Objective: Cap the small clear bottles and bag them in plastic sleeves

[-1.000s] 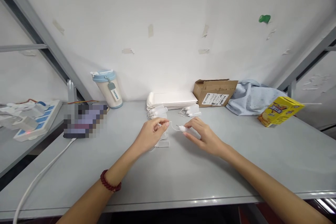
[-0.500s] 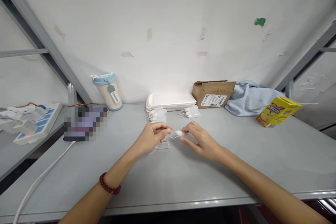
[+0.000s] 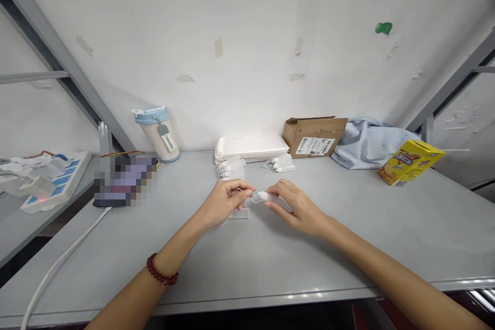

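Observation:
My right hand (image 3: 296,203) is closed round a small clear-and-white squeeze bottle (image 3: 264,196), its pointed white tip turned left and a thin white strap hanging below. My left hand (image 3: 229,201) faces it, thumb and forefinger pinched on a thin metal pin, most of which the fingers hide. A small gap shows between these fingertips and the bottle's tip. Behind and below my left hand lies a row of similar bottles (image 3: 233,166), partly covered by it. A second small group of bottles (image 3: 280,163) lies farther back on the right.
A stack of white trays or boxes (image 3: 253,146) stands against the wall, beside a cardboard box (image 3: 315,136) and a bluish cloth (image 3: 367,144). A yellow snack box (image 3: 412,162) is at right. At left are a tumbler (image 3: 160,134), a blurred phone (image 3: 127,183) and a power strip (image 3: 64,180).
The thin pin at my left fingertips has come slightly away from the bottle's tip. Both hands keep nearly the same place, and the view has shifted a little.

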Motion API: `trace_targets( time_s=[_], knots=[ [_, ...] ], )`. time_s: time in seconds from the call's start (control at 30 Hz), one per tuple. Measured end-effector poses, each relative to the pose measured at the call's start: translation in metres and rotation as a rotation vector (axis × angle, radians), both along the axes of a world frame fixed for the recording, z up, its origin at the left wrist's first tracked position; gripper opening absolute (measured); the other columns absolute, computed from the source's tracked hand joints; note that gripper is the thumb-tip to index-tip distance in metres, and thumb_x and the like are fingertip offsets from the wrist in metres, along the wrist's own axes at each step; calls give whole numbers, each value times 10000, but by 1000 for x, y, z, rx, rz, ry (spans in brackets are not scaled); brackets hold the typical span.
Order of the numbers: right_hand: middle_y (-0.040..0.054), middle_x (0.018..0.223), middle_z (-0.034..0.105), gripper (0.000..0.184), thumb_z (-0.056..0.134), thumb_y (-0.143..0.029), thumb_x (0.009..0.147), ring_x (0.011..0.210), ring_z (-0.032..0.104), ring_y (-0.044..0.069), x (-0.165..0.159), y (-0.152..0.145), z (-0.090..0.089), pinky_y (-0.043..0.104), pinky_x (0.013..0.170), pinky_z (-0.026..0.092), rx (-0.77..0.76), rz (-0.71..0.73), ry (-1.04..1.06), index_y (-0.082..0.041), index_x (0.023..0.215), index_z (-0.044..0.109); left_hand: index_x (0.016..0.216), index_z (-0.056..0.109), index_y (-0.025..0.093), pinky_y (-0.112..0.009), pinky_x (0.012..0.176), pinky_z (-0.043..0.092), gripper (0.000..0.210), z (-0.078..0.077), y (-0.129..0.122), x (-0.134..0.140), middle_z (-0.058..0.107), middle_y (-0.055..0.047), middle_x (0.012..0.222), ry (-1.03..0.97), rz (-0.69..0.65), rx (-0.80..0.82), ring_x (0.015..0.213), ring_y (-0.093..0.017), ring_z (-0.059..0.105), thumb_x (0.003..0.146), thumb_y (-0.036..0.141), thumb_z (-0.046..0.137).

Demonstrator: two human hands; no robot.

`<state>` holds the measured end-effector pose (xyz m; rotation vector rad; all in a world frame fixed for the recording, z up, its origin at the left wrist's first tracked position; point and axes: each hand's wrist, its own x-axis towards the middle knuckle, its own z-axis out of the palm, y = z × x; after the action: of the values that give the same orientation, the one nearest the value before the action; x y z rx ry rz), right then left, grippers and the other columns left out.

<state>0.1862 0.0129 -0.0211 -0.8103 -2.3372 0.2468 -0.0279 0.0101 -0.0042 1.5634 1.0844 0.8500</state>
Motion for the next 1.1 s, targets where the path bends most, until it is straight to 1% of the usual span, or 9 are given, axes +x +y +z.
trace_targets(
  time_s=[0.27, 0.37, 0.47, 0.57, 0.7, 0.83, 1.1],
  knots=[
    [59, 790, 598, 179, 419, -301, 907, 699, 518, 171, -1, -3, 3, 315, 653, 433, -2, -30, -38, -185, 994, 523, 848, 669, 170, -208, 438, 297, 256, 5, -3, 1, 464, 27, 517, 35, 4, 8, 476, -96, 401, 759, 387, 569],
    [51, 770, 602, 185, 396, -298, 916, 675, 519, 166, -1, -4, 5, 306, 640, 429, -33, -37, -49, -189, 978, 531, 828, 671, 169, -205, 441, 302, 231, 6, -4, 2, 531, 6, 574, 44, -1, 20, 486, -93, 411, 759, 364, 567],
    [50, 769, 598, 193, 386, -299, 919, 687, 527, 165, 0, -4, 5, 296, 626, 433, -94, -30, -47, -187, 976, 533, 805, 676, 173, -197, 434, 294, 207, 5, -5, 3, 607, -23, 671, 54, -17, 35, 533, -104, 463, 769, 336, 554],
    [52, 770, 579, 200, 374, -291, 924, 678, 524, 159, -1, -4, 3, 282, 597, 432, -131, -17, -42, -183, 995, 526, 783, 678, 174, -195, 421, 271, 198, 4, -7, 4, 624, -22, 688, 69, -20, 34, 511, -95, 448, 776, 316, 541],
    [54, 767, 559, 185, 369, -265, 925, 676, 502, 161, -2, -5, 1, 280, 588, 425, -94, 6, -42, -179, 1005, 512, 791, 674, 166, -201, 416, 250, 206, 3, -9, 4, 604, -15, 667, 68, -30, 25, 455, -72, 349, 778, 316, 534],
    [59, 757, 541, 175, 362, -249, 925, 675, 475, 171, -3, -5, -1, 286, 587, 416, -39, 25, -54, -175, 1010, 497, 775, 666, 158, -202, 415, 244, 218, 2, -10, 5, 601, -18, 661, 72, -23, 10, 455, -72, 335, 778, 330, 532],
    [75, 778, 546, 167, 346, -230, 930, 686, 443, 179, -4, -5, -5, 291, 589, 402, 40, 44, -74, -163, 1007, 478, 756, 652, 150, -203, 424, 227, 195, 1, -12, 7, 593, -11, 648, 50, -23, -13, 462, -67, 328, 777, 295, 522]
  ],
)
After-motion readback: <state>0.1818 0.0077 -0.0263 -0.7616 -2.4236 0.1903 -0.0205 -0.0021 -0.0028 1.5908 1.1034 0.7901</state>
